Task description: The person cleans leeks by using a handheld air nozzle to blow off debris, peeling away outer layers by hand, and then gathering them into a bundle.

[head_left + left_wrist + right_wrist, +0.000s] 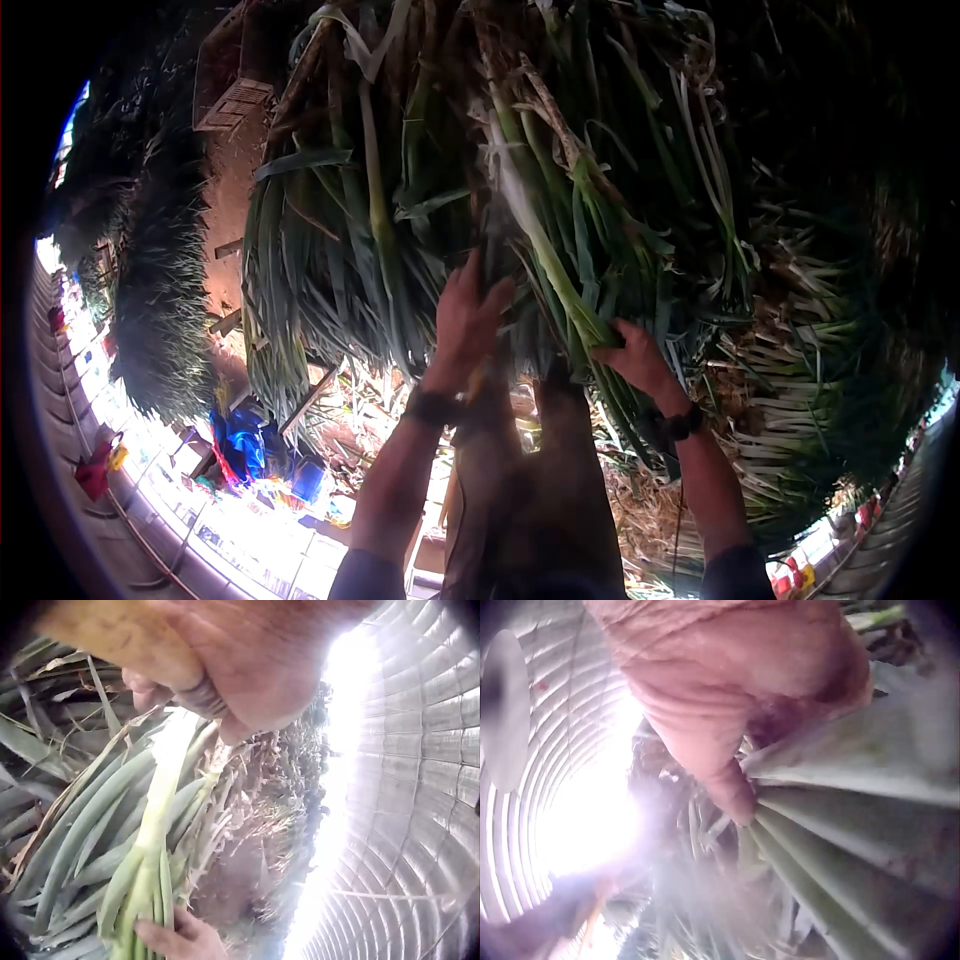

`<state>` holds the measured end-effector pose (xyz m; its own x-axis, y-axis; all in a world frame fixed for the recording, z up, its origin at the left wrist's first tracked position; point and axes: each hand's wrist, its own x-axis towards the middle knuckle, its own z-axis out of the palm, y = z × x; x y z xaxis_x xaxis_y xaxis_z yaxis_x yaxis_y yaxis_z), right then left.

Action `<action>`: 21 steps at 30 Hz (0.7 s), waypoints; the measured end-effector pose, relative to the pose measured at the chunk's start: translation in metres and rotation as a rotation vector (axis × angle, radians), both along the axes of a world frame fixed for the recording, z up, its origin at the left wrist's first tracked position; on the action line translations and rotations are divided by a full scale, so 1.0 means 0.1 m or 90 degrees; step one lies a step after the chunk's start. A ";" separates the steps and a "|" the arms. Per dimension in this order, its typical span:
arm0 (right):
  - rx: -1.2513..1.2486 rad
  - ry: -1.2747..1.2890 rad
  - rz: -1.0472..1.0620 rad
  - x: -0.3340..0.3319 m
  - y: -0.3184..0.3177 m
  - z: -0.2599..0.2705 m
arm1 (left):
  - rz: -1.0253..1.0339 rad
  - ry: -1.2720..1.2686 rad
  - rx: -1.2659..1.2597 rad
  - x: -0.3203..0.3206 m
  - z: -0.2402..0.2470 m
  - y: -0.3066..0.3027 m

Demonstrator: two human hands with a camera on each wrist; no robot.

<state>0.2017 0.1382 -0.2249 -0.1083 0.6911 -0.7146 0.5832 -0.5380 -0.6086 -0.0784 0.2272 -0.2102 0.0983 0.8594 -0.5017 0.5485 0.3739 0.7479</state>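
Observation:
A long green onion with a pale stalk [535,235] slants across the middle of the head view, over a thick heap of green onions [330,285]. My right hand [638,357] grips its green leaves low down. In the right wrist view, the thumb [735,796] presses on several broad leaves [840,847]. My left hand [468,325] is left of the stalk, finger and thumb spread apart in the head view. Seen from the left wrist, that hand [247,667] hangs over the white end of the stalk [174,739], its fingers partly hidden.
More green onions [790,400] lie in rows at the right, and another bank [160,300] at the left. A plastic crate [235,95] sits at the upper left. Blue material [240,445] lies on the littered ground. Ribbed sheeting [412,787] curves overhead.

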 end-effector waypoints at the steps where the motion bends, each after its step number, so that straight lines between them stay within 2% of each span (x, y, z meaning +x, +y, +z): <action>1: -0.060 0.110 -0.092 0.01 0.05 -0.01 | -0.002 0.002 0.001 0.02 0.08 -0.11; 3: -0.078 0.148 -0.104 0.05 0.07 -0.06 | -0.011 0.105 0.026 0.08 0.39 -0.68; 5: -0.098 0.183 -0.113 0.05 0.03 -0.14 | -0.037 -0.001 -0.032 0.15 0.72 -1.19; 6: -0.062 0.204 -0.131 0.03 -0.02 -0.17 | -0.083 -0.006 -0.136 0.23 1.01 -1.29; 7: -0.026 0.225 -0.148 0.02 -0.06 -0.19 | -0.169 0.024 0.012 0.21 1.04 -1.50; 8: -0.028 0.226 -0.147 0.00 -0.07 -0.18 | -0.167 0.025 0.010 0.16 1.06 -1.91; 10: 0.031 0.171 -0.123 -0.04 -0.07 -0.15 | -0.041 -0.110 -0.156 0.09 1.07 -2.61; 11: 0.030 0.171 -0.120 -0.05 -0.08 -0.15 | -0.038 -0.110 -0.156 0.11 1.16 -2.52; 13: 0.113 0.183 -0.110 -0.11 -0.07 -0.15 | -0.048 -0.085 -0.366 0.14 1.37 -2.14; 14: 0.117 0.187 -0.107 -0.13 -0.07 -0.16 | -0.044 -0.082 -0.361 0.14 1.31 -2.01; 16: 0.055 0.188 -0.138 -0.09 -0.12 -0.18 | -0.046 -0.004 -0.236 0.17 1.11 -1.70; 19: 0.059 0.226 -0.152 -0.02 -0.21 -0.36 | -0.043 0.112 -0.042 0.18 0.72 -1.29; 20: 0.064 0.228 -0.148 -0.06 -0.16 -0.29 | -0.087 0.104 0.181 0.02 0.44 -1.27; 21: -0.010 0.258 -0.188 -0.11 -0.08 -0.12 | 0.054 0.041 0.117 0.01 0.26 -1.03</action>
<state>0.1911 0.1300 -0.2370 -0.1810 0.7238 -0.6658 0.1230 -0.6551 -0.7455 -0.0776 0.1239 -0.1843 -0.0061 0.9410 -0.3383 0.5701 0.2812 0.7720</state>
